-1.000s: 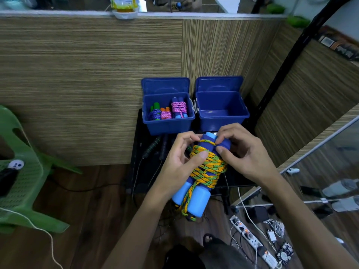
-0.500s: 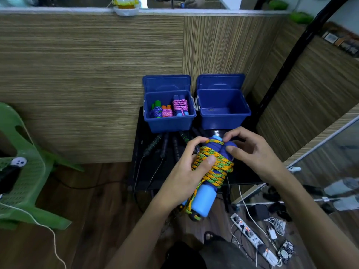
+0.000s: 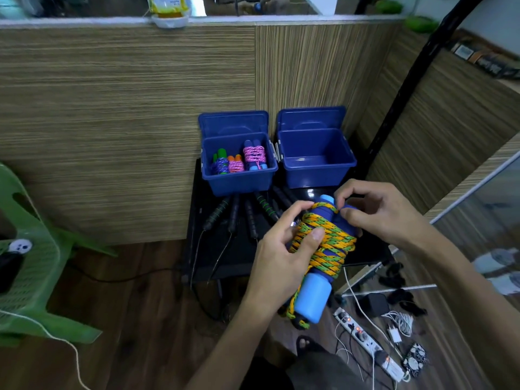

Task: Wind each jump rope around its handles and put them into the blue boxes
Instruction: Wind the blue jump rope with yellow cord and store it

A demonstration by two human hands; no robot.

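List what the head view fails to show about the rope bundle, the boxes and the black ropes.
- Orange-green jump rope: its free end, hidden under the right hand.
- Second blue handle: covered by the left hand.
- Left blue box: lower contents hidden by its wall.
- Black ropes: count unclear; dark, overlapping.

Striped wood-grain wall [image 3: 126, 114], green chair [image 3: 31, 266].

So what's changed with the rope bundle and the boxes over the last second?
The orange-green rope bundle shifted slightly right, toward the empty right box. The left hand still clamps the coils; the right hand still works the rope at the top. The left box keeps its three wound ropes.
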